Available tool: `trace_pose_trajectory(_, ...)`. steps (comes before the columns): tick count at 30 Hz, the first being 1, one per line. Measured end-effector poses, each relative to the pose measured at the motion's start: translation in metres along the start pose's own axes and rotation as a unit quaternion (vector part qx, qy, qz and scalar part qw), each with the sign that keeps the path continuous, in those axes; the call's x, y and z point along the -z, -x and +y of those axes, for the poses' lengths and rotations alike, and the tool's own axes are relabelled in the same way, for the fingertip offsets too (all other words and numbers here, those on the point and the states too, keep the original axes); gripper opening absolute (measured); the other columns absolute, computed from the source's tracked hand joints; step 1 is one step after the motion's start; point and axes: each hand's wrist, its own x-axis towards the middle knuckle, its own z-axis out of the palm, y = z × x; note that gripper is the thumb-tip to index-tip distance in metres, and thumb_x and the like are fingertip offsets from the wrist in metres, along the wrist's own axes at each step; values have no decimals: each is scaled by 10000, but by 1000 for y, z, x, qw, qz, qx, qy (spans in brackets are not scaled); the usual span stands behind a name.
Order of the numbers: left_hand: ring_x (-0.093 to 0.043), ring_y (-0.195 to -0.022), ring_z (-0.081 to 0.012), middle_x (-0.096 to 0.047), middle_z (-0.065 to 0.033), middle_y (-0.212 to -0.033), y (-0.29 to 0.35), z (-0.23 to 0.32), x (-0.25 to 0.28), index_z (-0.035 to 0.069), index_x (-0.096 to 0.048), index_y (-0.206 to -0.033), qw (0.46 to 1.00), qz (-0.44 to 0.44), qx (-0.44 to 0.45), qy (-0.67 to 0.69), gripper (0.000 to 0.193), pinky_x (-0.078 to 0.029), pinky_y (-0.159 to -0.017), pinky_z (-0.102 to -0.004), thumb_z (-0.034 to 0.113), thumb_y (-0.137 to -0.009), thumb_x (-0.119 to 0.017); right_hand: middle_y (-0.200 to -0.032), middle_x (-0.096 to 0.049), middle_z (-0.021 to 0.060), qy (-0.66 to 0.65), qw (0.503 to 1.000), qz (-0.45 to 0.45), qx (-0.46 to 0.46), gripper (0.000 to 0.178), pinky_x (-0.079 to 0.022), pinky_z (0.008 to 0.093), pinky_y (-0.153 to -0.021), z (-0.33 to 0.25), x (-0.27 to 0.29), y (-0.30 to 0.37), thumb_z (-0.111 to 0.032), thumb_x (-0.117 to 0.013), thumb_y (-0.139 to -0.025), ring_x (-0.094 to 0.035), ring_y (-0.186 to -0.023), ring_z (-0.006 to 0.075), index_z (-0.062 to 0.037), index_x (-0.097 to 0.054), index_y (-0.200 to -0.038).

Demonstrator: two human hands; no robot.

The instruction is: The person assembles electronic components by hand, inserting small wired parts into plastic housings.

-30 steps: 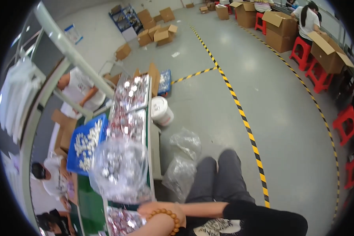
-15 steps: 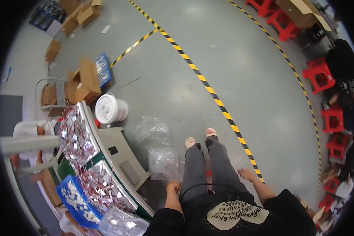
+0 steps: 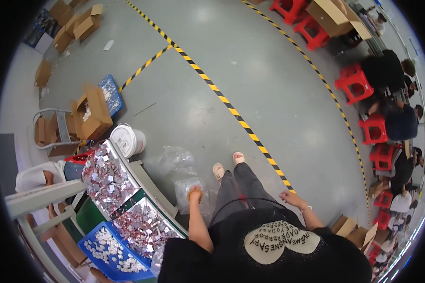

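My left hand (image 3: 194, 194) hangs at my left side, above a clear plastic bag (image 3: 182, 185) on the floor. Its fingers are too small and smeared to make out, and no held object shows. On the other side, my right hand (image 3: 292, 198) hangs over the floor beside my leg, fingers loosely apart and nothing in them. A thin bracelet (image 3: 307, 208) circles that wrist. Left of me runs a workbench (image 3: 141, 181) heaped with small silvery parts on red wires (image 3: 109, 177). A blue tray (image 3: 109, 266) of small white pieces stands at its near end.
A white bucket (image 3: 127, 141) stands past the bench's far end. Beyond it are an open cardboard box (image 3: 93, 113) and a blue crate (image 3: 110, 94). Yellow-black tape (image 3: 231, 111) crosses the grey floor. Red stools (image 3: 355, 84) and seated people line the right. Someone in white (image 3: 40, 174) is behind the bench.
The view has shifted and turned, so the bench and stools show more fully. My left hand has risen forward from beside my thigh; my right hand stays low at my side.
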Motion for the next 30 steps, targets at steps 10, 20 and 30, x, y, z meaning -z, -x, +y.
trace_pose_trajectory(10,-536,-957,-159,-587,-67,-1060,131,221,-6,22,-577,-1070,792,-500,72,-342,651,-380,-854,-237,593,-788,-446,-800,-532,193,182,900,-85,388,302,-417,370,-692,-228,-45,64,-276,-468,-880,-499,-734,318,-71,-497,-1099)
trace_pose_trajectory(20,-555,-941,-274,-585,-138,-1015,142,237,97,151,-479,-1163,894,-160,-46,-416,454,-411,-821,-335,464,-851,-372,-883,-524,247,421,703,-320,475,475,-424,436,-740,-393,-108,38,-455,-345,-885,-526,-837,399,-52,-529,-1058)
trace_pose_trajectory(30,-576,-895,-269,-593,-164,-962,132,403,67,29,-506,-1086,947,-21,-182,-265,362,-428,-790,-307,318,-873,-459,-1058,-543,216,440,389,-686,430,434,-388,426,-848,-457,-158,-16,-371,-344,-897,-521,-962,360,-41,-461,-1152)
